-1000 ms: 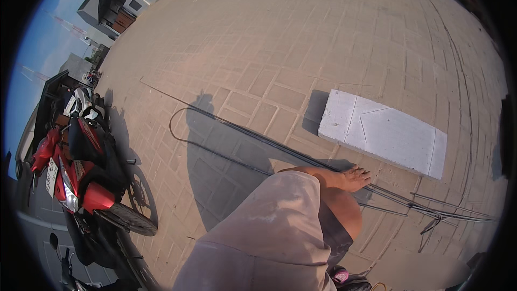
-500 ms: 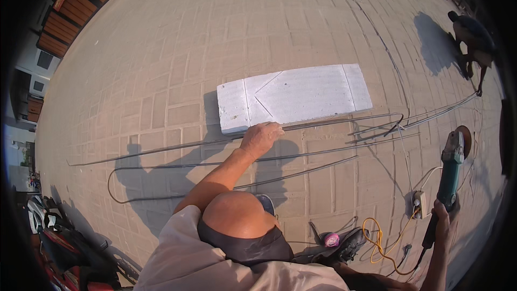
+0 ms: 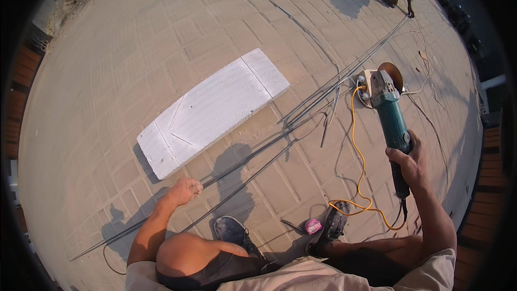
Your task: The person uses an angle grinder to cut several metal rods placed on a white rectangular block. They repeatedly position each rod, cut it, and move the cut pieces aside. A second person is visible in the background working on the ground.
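View's just swung R, so angle grinder (image 3: 392, 121), gripped in R hand (image 3: 413, 163) at right, now shows w/ rods (image 3: 280, 136) running near left to far right past white block (image 3: 215, 109); L hand (image 3: 182, 191) curled at rods, can't tell if pinching.

Right fingers (image 3: 397, 156) are gripping a green angle grinder (image 3: 393, 121) while left fingers (image 3: 193, 184) are curling at dark rods (image 3: 245, 159) beside a white block (image 3: 212, 110).
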`<state>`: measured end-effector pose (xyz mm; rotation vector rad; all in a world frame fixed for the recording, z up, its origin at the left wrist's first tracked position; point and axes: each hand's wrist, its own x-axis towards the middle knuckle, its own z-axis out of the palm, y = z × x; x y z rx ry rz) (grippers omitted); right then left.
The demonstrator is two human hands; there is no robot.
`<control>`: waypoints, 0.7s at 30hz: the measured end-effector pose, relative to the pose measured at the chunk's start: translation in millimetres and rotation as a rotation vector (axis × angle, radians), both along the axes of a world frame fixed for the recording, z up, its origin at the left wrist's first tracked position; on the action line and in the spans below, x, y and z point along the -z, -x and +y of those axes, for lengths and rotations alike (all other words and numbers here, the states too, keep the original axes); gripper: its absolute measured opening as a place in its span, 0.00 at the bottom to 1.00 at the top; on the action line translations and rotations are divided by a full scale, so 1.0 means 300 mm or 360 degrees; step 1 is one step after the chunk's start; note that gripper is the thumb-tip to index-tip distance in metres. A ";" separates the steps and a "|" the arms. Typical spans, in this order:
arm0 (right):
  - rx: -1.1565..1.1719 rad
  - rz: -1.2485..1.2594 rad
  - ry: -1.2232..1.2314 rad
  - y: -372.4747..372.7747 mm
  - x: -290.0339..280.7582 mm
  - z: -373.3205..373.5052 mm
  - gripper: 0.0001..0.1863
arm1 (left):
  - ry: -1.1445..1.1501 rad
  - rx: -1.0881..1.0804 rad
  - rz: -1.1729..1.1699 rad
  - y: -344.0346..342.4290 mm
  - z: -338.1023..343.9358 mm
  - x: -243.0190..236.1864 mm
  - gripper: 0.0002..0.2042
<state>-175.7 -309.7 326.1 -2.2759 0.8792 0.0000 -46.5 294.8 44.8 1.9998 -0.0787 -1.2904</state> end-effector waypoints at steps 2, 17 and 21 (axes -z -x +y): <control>0.0040 -0.0013 0.0030 0.005 -0.011 -0.024 0.34 | -0.0137 0.0194 0.0197 0.095 0.000 0.074 0.12; 0.0119 -0.0145 0.0071 -0.035 -0.060 0.005 0.36 | 0.0005 -0.0094 -0.2122 -0.295 -0.257 -0.060 0.09; 0.0104 -0.0162 0.0114 -0.028 -0.057 0.026 0.40 | 0.0108 -0.0092 -0.1924 -0.415 -0.396 -0.068 0.12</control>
